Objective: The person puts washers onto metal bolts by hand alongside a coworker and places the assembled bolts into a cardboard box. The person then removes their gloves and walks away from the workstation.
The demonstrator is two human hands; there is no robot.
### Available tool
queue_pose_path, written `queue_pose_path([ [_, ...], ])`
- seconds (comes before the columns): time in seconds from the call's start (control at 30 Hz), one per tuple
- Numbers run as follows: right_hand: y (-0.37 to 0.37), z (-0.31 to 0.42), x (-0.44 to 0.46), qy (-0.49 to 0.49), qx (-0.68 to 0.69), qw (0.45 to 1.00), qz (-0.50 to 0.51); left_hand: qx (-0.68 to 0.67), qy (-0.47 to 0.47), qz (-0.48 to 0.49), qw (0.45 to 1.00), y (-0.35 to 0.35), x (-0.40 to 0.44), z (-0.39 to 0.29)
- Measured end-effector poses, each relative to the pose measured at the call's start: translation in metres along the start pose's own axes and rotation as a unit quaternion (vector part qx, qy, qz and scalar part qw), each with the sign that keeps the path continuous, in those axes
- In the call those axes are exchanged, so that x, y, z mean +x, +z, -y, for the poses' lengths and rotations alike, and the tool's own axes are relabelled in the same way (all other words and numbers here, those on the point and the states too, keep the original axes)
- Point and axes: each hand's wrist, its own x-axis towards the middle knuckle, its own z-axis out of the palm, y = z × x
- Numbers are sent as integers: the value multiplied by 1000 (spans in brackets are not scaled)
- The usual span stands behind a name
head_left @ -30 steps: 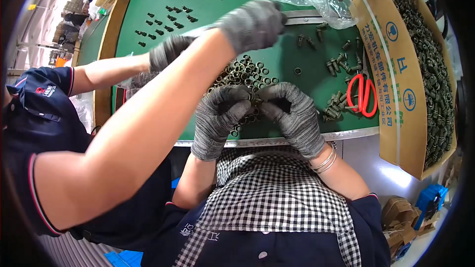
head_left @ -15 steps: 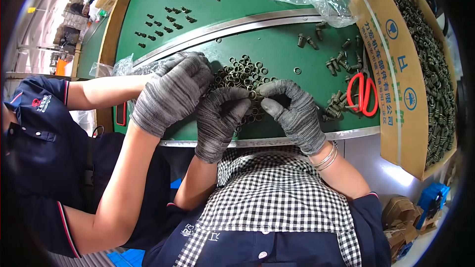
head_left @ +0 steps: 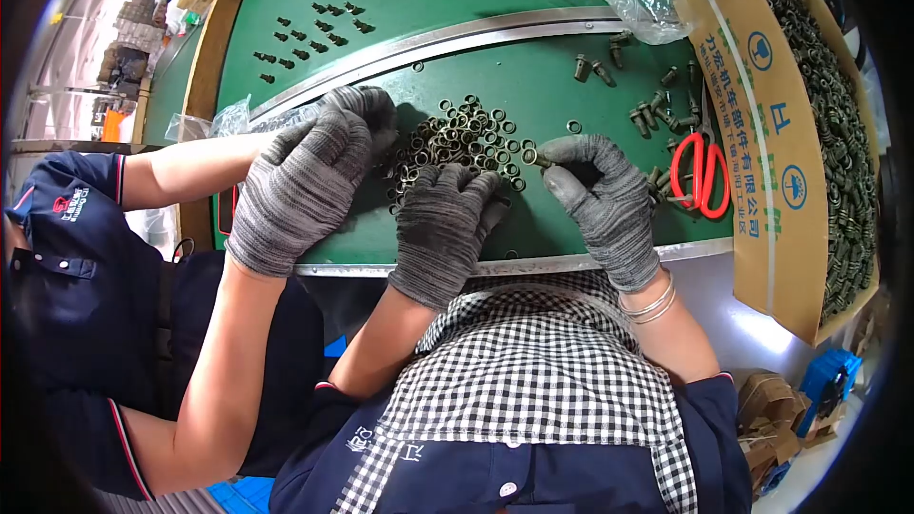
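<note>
- The grey-gloved left hand (head_left: 443,228) has parted from the grey-gloved right hand (head_left: 609,205) and lies on the heap of round dark-metal rings (head_left: 462,138), uncountable; whether it grips any, I cannot tell.
- The right alone now pinches one small olive-metal bolt (head_left: 544,161), just right of the heap.
- One pair of red-handled scissors (head_left: 700,176).
- Farther: fourteen small dark fittings (head_left: 336,39).
</note>
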Motion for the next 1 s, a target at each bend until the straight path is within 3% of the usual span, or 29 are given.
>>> queue_pose_path([
  [0.2,-1,-1,-6,-14,-30,999,-1,-19,-46,52,997,-3,7,0],
  [0.3,-3,-4,-6,9,-20,1000,6,-86,-38,-21,995,-3,2,9],
  [0.37,-3,-4,-7,28,-16,999,17,-160,-74,-17,984,-6,2,13],
  [0.53,8,-5,-5,-58,-87,994,34,-220,-96,-68,968,-13,5,13],
  [0.63,17,-2,-6,-43,-78,995,43,-386,-204,-63,898,-17,0,3],
  [0.73,22,-2,-5,-57,-75,995,43,-530,-303,18,792,-33,4,-5],
  [0.87,21,-1,-4,-60,-75,994,47,-499,-248,6,831,-29,5,-2],
  [1.0,17,4,-5,-35,-71,995,60,-555,-242,24,795,-23,3,4],
])
